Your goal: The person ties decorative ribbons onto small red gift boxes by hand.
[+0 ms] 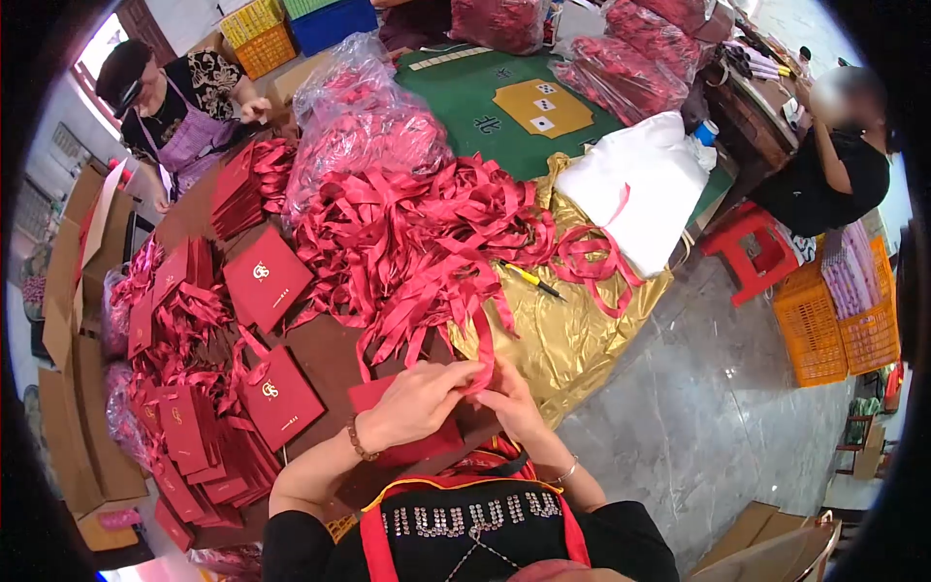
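My left hand (417, 400) and my right hand (511, 402) meet at the table's near edge, both closed on a red ribbon (483, 347). The ribbon runs up from my fingers toward a large tangled pile of red ribbons (407, 233). Partly hidden under my left hand and forearm is a flat red paper bag (427, 448). Left of my hands lie a red bag with a gold logo (281, 396) and, farther off, another such bag (267, 276). A yellow and black pen-like tool (533, 281) rests beyond my right hand on gold sheeting (572, 339).
Stacked red bags (199, 436) fill the table's left side. Clear plastic sacks (369, 126) and a white bundle (645, 189) stand farther back. A person (184, 116) works at the far left, another (834, 165) sits at right near a red stool (747, 252) and orange crates (815, 330).
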{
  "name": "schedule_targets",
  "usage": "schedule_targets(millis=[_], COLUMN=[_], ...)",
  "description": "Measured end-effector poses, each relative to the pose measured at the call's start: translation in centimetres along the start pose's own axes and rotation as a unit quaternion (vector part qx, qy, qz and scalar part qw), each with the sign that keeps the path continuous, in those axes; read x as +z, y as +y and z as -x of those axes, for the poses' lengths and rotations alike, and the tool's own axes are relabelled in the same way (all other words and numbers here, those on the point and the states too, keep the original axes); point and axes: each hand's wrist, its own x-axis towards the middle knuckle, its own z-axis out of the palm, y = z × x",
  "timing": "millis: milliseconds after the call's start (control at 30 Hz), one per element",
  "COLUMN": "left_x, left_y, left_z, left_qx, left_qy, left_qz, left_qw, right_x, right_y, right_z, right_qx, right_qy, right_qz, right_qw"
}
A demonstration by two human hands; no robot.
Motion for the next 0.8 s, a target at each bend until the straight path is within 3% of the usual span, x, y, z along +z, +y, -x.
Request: schedule_targets(millis=[200,267,300,433,500,600,633,767,800], left_x=[0.9,1.0,1.1,-0.2,-0.1,1.0,1.7,3.2,3.4], left_y=[-2.7,-3.3,-3.4,-3.0,-2.8,-3.0,-3.6,-2.5,-2.1], left_z=[2.3,3.0,3.4,4.6,4.9,5.0,5.5,5.1,5.1], left_qx=[-0.014,-0.029,-0.053,-0.156,-0.245,-0.284,-0.312,-0.272,-0.285], left_qy=[0.036,0.130,0.175,0.196,0.197,0.238,0.264,0.323,0.348], left_qz=[-0.105,-0.199,-0.230,-0.317,-0.278,-0.235,-0.126,-0.061,0.030], left_qw=[0.994,0.971,0.956,0.915,0.908,0.899,0.904,0.905,0.892], right_x=[-0.9,-1.8,-2.0,-2.2,-2.3,-2.2,-2.2,-2.6,-2.6], right_y=[-1.1,-1.1,-0.9,-1.9,-2.1,-2.2,-2.4,-2.0,-1.8], right_z=[-1.3,-1.8,-1.9,-2.4,-2.6,-2.7,-2.9,-3.5,-3.6], right_qx=[-0.058,-0.033,-0.030,-0.004,0.022,0.073,0.070,0.066,0.074], right_qy=[-0.108,-0.176,-0.163,-0.191,-0.200,-0.217,-0.228,-0.259,-0.264], right_qz=[-0.186,-0.149,-0.102,0.010,0.035,0.118,0.141,0.206,0.215], right_qw=[0.975,0.973,0.981,0.982,0.979,0.966,0.961,0.941,0.937])
